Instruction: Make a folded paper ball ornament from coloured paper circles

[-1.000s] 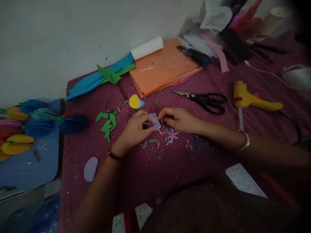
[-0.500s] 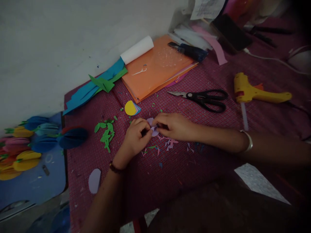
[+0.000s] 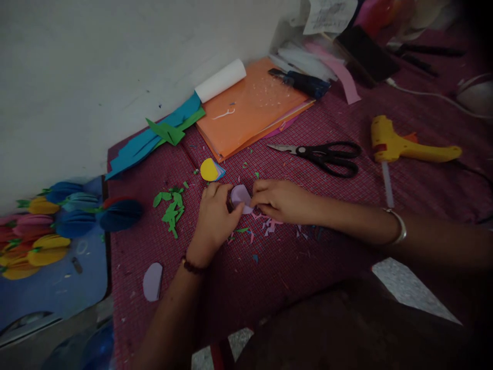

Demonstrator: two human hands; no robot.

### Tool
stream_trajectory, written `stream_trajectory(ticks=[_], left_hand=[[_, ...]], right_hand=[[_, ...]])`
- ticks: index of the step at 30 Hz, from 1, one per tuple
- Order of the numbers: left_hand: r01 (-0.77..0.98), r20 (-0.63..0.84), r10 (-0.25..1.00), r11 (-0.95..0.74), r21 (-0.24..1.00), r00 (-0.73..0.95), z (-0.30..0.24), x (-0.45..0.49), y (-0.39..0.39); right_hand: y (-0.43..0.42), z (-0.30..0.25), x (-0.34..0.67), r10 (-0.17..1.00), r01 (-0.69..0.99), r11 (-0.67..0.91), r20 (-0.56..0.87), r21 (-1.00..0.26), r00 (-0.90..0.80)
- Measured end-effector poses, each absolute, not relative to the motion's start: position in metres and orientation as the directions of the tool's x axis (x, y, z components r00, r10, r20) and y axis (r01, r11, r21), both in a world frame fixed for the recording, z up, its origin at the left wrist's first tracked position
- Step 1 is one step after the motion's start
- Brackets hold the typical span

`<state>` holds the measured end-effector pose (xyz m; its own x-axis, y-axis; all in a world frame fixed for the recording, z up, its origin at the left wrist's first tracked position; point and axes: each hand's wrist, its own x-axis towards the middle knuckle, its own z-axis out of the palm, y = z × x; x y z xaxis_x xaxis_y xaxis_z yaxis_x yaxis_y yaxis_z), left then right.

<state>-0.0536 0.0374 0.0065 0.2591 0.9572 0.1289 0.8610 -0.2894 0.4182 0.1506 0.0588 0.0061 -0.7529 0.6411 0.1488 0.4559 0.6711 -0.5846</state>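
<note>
Between my two hands is a lilac paper circle (image 3: 241, 197), partly folded over and tilted up. My left hand (image 3: 218, 216) grips its left edge with thumb and fingers. At its right edge, the fingertips of my right hand (image 3: 279, 200) pinch the paper. Just beyond lies a small stack of paper circles with a yellow one (image 3: 209, 169) on top. Lilac folded half-circles (image 3: 153, 281) rest near my left forearm. Green paper leaf pieces (image 3: 172, 208) lie left of my left hand, and pink and lilac scraps (image 3: 270, 223) are scattered under my right hand.
Black-handled scissors (image 3: 321, 154) and a yellow glue gun (image 3: 408, 144) lie on the right. Orange sheets (image 3: 246, 113) bear a blue cutter (image 3: 304, 82). Blue paper strips (image 3: 140, 146) run along the wall. Colourful paper pumpkins (image 3: 75, 223) sit on a blue surface at left; a phone (image 3: 365, 54) lies far right.
The lilac circle has been turned between my hands, so more of its face shows. My left hand has opened slightly wider around it. The whole view has shifted a little.
</note>
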Motion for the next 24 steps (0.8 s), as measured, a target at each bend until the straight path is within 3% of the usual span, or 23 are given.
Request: stream_trajectory(ticks=[3, 6, 13, 19, 21, 24], left_hand=[[0.902, 0.114, 0.969, -0.244, 0.356, 0.217, 0.007, -0.051, 0.036], [0.892, 0.12, 0.972, -0.235, 0.385, 0.204, 0.007, -0.048, 0.038], [0.788, 0.094, 0.983, -0.182, 0.589, 0.158, 0.008, -0.044, 0.047], [0.46, -0.071, 0.987, -0.005, 0.888, 0.147, 0.009, -0.041, 0.044], [0.381, -0.108, 0.977, 0.032, 0.924, 0.181, 0.009, -0.041, 0.044], [0.458, -0.116, 0.969, 0.003, 0.889, 0.218, 0.007, -0.042, 0.044]], right_hand=[[0.056, 0.011, 0.15, 0.636, 0.487, 0.683, 0.113, -0.544, -0.764], [0.055, 0.015, 0.15, 0.637, 0.51, 0.681, 0.081, -0.525, -0.767], [0.055, 0.015, 0.15, 0.633, 0.517, 0.685, 0.07, -0.514, -0.771], [0.056, 0.014, 0.15, 0.627, 0.511, 0.691, 0.074, -0.511, -0.775], [0.055, 0.013, 0.151, 0.63, 0.508, 0.691, 0.084, -0.515, -0.772], [0.055, 0.012, 0.152, 0.631, 0.491, 0.688, 0.106, -0.535, -0.769]])
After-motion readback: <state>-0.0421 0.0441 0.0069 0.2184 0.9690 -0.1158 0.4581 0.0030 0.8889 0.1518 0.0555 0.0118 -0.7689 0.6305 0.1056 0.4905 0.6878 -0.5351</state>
